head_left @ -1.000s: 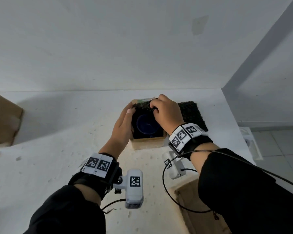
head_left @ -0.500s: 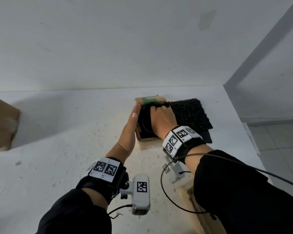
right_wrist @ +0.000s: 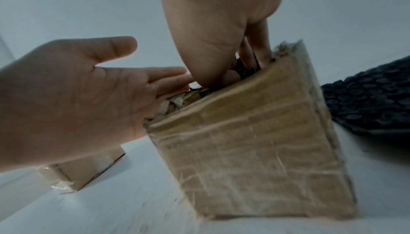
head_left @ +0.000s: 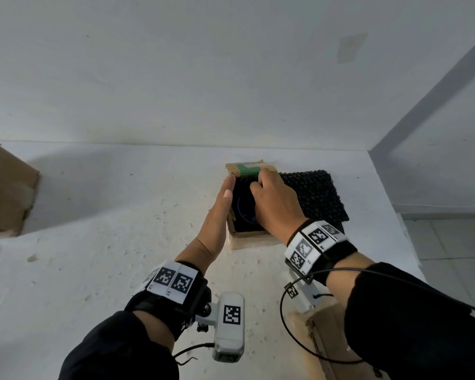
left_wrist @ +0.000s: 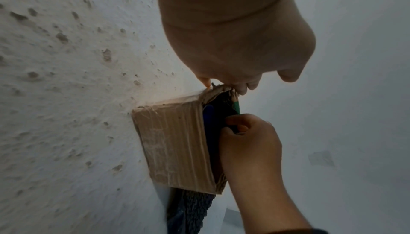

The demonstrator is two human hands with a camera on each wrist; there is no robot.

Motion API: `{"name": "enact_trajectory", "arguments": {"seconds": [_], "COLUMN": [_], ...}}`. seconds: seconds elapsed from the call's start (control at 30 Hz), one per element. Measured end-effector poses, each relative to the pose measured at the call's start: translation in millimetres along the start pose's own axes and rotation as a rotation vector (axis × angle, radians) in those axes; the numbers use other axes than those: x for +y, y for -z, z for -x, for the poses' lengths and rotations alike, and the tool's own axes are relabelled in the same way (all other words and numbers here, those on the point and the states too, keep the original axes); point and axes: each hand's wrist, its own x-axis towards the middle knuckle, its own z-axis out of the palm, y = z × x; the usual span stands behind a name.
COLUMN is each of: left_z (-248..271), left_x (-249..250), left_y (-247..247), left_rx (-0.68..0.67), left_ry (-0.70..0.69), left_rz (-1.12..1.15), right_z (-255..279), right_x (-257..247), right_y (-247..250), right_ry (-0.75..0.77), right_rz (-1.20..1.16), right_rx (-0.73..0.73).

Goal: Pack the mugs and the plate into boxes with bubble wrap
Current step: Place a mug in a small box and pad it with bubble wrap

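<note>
Three cardboard boxes show on the white table: a small open box near the far edge, a larger box well apart at the far left, and the corner of a third box at the near edge under the right forearm. One mug is in view, dark blue, sitting inside the small box with its mouth facing up, so its axis stands upright; black wrap lines the box around it. No plate can be seen. One sheet of black bubble wrap lies flat on the table, just beside the small box on its right and running in under it at the near side. The small box stands upright on its base, open top up, with a strip of green tape on its far flap. The left hand is flat and wide, fingers straight and together, pressed edge-on against the box's left wall with the thumb free above. The right hand lies over the box's opening with its fingers curled down inside along the far right rim, among the black wrap; whether they pinch the wrap or only push at it cannot be told. Both wrists carry bands with black-and-white markers.
</note>
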Motion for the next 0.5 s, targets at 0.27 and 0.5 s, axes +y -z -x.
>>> {"name": "enact_trajectory", "arguments": {"seconds": [0.27,0.5], "left_z": [5,2], "left_x": [-8,-8], "left_y": [-5,-5], "left_rx": [0.033,0.071], "left_ry": [0.004,0.033], "left_rz": [0.046,0.112], "right_z": [0,-24], "right_x": [0,1], "right_y": [-20,-14], "right_ry": [0.043,-0.006], "right_rz": [-0.099,-0.155], "right_rx": [-0.121,-0.352]}}
